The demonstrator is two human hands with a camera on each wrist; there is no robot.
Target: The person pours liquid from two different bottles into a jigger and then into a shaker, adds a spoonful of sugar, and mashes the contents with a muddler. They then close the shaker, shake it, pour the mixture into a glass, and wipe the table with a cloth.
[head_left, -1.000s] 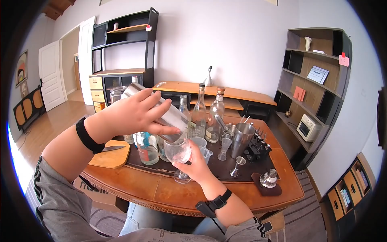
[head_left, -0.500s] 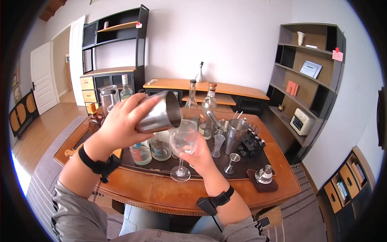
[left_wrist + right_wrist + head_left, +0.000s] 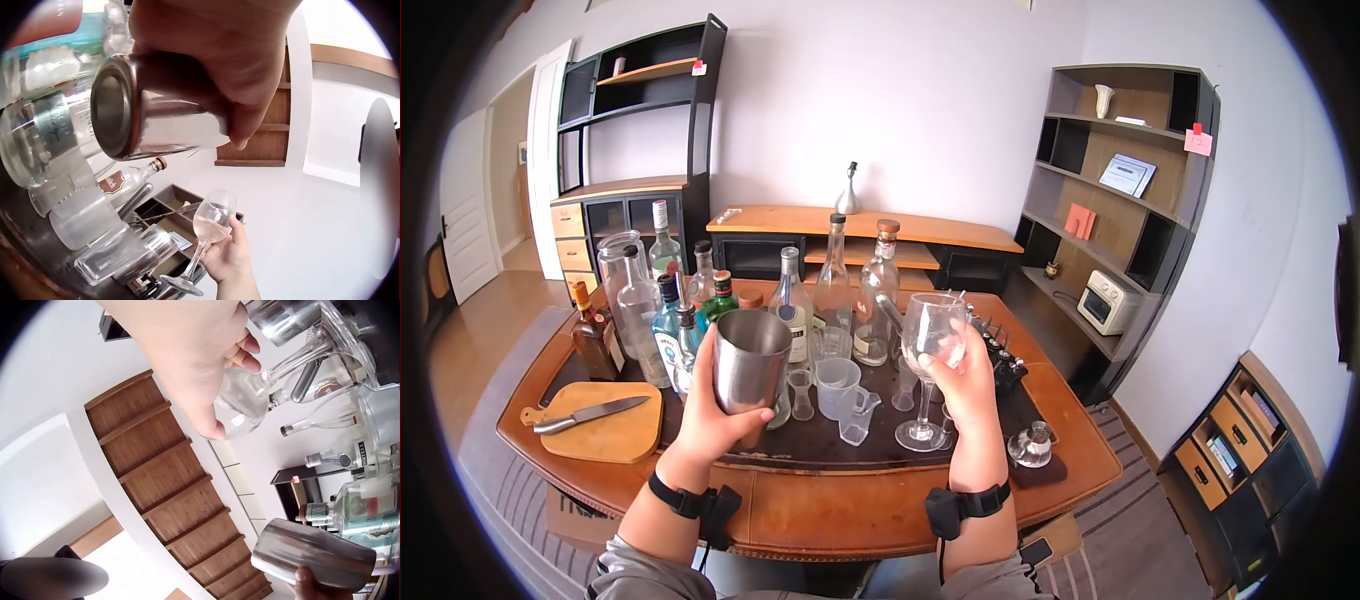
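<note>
In the head view, my left hand [image 3: 706, 428] grips a metal shaker tin [image 3: 750, 368] from its left side, thumb and fingers round the wall. The tin stands nearly upright in the air, its open mouth towards me. My right hand [image 3: 972, 388] holds a stemmed wine glass [image 3: 922, 330] by the bowl, upright, its foot low over the dark mat. Clear, faintly pinkish liquid shows in the bowl of the glass [image 3: 212, 224] in the left wrist view. Tin and glass are well apart, with a plastic measuring cup [image 3: 838, 385] and a small clear pitcher [image 3: 860, 415] between them.
Several bottles crowd the left and back of the desk, among them a tall corked bottle [image 3: 876, 300]. A knife [image 3: 595, 413] lies on a wooden board [image 3: 620, 440] at left. A metal-topped piece [image 3: 1032, 445] sits right of the glass. The leather desk edge [image 3: 830, 520] runs in front.
The tin, earlier tipped over the glass, has swung upright and dropped down to the left. My right hand has carried the wine glass to the right, away from the tin.
</note>
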